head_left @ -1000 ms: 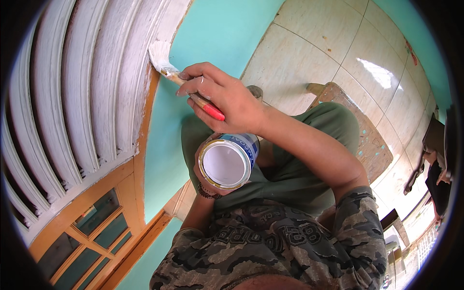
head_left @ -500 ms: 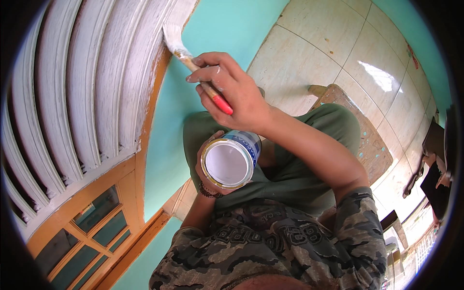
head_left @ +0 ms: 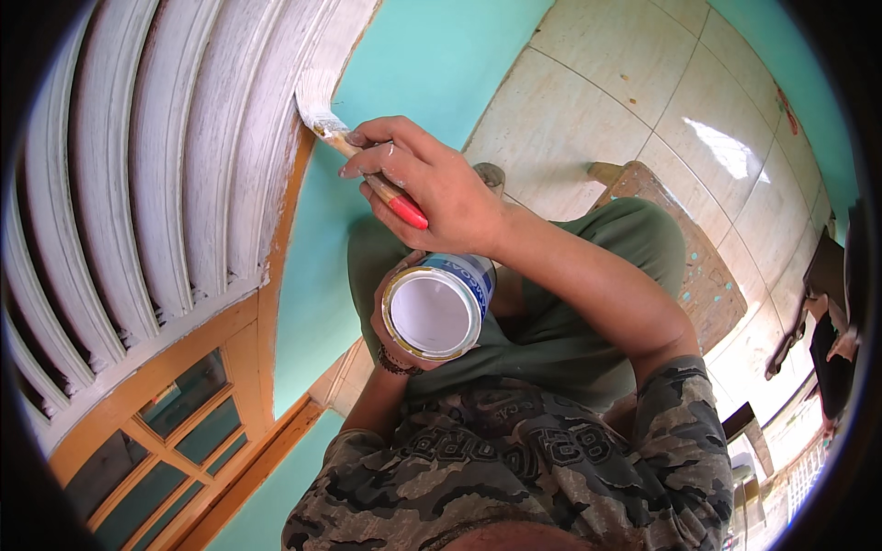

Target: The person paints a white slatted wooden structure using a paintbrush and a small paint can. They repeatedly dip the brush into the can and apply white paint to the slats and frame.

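My right hand (head_left: 432,188) grips a paintbrush (head_left: 372,173) by its wooden handle, which ends in red. White paint coats the bristles, and they press on the side frame (head_left: 322,69) of a slatted window. White covers the frame above the brush; bare orange-brown wood (head_left: 292,193) shows below it. Lower down, my left hand (head_left: 390,344) is wrapped round a paint can (head_left: 469,275) and tilts its open mouth up toward me. Inside is pale white paint (head_left: 430,315). The can partly hides the left fingers.
White-painted louvre slats (head_left: 170,138) fill the left side, above orange wooden glazing (head_left: 197,418). A turquoise wall (head_left: 413,64) adjoins the frame. A paint-spotted wooden stool (head_left: 703,266) stands on the tiled floor (head_left: 588,92) to the right. My green-trousered legs (head_left: 625,248) lie beneath my arms.
My right hand and the paintbrush have moved down and slightly left along the frame, and white paint now covers more of the wood there. The can stays nearly still.
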Tool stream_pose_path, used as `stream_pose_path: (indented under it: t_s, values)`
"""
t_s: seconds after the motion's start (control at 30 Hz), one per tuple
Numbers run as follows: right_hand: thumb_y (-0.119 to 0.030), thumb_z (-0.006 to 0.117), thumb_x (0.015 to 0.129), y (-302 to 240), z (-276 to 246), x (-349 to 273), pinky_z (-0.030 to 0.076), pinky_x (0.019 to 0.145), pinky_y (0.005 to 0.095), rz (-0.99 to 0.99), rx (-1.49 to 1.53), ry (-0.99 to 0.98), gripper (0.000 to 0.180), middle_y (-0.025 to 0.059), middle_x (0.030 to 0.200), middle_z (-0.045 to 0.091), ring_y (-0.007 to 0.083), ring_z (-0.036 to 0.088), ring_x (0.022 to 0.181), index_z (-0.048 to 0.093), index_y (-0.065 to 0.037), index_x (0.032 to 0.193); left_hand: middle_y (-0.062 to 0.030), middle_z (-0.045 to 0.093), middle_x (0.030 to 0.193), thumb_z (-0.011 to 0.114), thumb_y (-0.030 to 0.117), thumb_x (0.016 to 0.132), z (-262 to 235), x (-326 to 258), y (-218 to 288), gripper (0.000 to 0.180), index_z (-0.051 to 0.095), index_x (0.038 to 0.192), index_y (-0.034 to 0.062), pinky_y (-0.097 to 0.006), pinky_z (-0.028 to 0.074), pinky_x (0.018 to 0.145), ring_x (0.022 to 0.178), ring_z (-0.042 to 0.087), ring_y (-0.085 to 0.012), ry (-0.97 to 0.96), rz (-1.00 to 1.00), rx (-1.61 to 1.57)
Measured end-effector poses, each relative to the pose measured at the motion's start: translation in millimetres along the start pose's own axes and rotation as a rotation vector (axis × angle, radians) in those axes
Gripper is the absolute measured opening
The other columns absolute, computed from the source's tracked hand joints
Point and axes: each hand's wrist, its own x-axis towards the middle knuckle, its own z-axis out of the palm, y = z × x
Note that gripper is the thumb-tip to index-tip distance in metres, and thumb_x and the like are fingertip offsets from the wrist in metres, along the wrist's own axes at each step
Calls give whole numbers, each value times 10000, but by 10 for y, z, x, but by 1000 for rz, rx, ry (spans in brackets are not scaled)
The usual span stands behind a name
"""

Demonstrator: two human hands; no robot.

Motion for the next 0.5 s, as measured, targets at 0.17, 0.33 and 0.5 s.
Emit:
stream_pose_path:
  t_s: [0.17, 0.33, 0.5]
  values:
    - [31, 679, 803, -12, 6, -10, 559, 810, 384, 22, 16, -43, 345, 151, 1198, 562, 331, 642, 987, 620, -81, 1123, -251, 536, 1400, 937, 522, 539, -25, -26, 1, 1207, 387, 1440, -62, -467, 446, 1089, 1280, 567, -349, 1, 85, 160]
    - [35, 710, 808, -61, -4, -38, 556, 860, 366, 70, 23, -135, 376, 142, 1238, 563, 318, 642, 1056, 612, -106, 1143, -241, 562, 1373, 949, 499, 528, -37, -142, -54, 1191, 412, 1421, -77, -448, 474, 1060, 1237, 599, -331, 18, 71, 233]
    - [82, 673, 786, -143, -129, -68, 562, 811, 363, 34, 31, -105, 358, 152, 1185, 591, 306, 651, 1009, 643, -94, 1096, -233, 568, 1364, 955, 492, 524, -64, -199, -111, 1203, 394, 1429, -70, -450, 472, 1059, 1237, 596, -323, -22, 52, 292]
